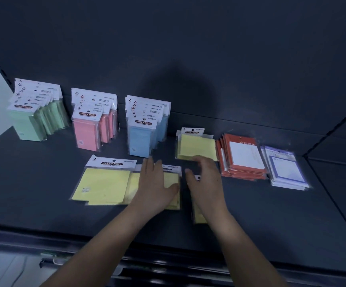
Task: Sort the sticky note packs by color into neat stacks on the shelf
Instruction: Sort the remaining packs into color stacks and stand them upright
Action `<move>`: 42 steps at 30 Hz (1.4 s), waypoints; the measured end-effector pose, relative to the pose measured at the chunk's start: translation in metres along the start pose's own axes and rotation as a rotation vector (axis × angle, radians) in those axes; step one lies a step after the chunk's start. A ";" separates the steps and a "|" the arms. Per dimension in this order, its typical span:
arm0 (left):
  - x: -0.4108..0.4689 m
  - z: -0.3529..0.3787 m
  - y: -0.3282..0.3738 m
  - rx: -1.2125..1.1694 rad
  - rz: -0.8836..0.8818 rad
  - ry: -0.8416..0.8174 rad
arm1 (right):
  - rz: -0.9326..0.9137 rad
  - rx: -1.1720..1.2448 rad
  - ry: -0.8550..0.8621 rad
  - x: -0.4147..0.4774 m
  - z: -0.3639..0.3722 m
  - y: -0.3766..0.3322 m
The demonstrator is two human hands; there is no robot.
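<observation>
**Dark shelf, loose yellow packs: where the tidy-up could slip**

The dark shelf (pixel 250 224) already carries leaning rows of green packs (pixel 35 119), pink packs (pixel 89 131) and blue packs (pixel 141 137) along the back. Red-edged pads (pixel 242 158) and purple pads (pixel 288 172) lie flat to the right. Yellow is the unfinished colour. A back yellow pack (pixel 197 148) lies beyond the hands, and a front yellow pack (pixel 101 185) overlaps its neighbour. The left hand (pixel 155 187) lies flat, fingers straight, on that middle yellow pack (pixel 171 177). The right hand (pixel 205 183) is spread wide and grips nothing, above a half-hidden yellow pack (pixel 200 217) nearest the front.

The glossy sleeves probably slide easily, so a sideways push may fan the overlapped packs instead of squaring them. A forward sweep could topple the blue row just beyond the fingertips. The half-hidden pack could be dragged toward the front edge.
</observation>
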State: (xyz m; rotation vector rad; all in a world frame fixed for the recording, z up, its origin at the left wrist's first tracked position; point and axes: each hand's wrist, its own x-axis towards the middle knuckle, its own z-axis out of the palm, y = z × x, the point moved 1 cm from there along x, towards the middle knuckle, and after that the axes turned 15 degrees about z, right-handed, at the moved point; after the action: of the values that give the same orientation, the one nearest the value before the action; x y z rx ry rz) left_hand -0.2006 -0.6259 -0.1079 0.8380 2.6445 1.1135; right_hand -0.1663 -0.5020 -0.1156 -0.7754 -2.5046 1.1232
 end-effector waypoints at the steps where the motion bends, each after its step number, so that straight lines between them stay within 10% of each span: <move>1: 0.007 0.001 0.004 -0.014 0.035 0.007 | 0.038 0.013 0.003 0.004 -0.005 0.003; 9: 0.064 0.017 0.024 -0.317 0.044 0.102 | 0.373 0.370 -0.212 0.027 -0.019 0.015; 17: 0.064 0.014 0.018 -0.711 -0.059 0.651 | 0.537 0.947 -0.237 0.013 -0.027 0.021; 27: 0.005 -0.021 0.005 -0.907 0.155 0.215 | 0.402 0.982 -0.241 0.001 -0.029 0.005; 31: -0.020 -0.041 0.000 -0.965 0.134 0.332 | 0.251 0.999 -0.424 -0.011 -0.025 -0.016; 42: -0.041 -0.090 -0.091 0.006 -0.129 0.497 | -0.017 0.122 -0.383 -0.023 0.075 -0.076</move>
State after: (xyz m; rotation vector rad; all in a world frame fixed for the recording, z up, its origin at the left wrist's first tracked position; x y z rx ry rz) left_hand -0.2368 -0.7551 -0.1106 0.4190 3.0357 1.4326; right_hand -0.2086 -0.6023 -0.1079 -0.5460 -2.7014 1.5267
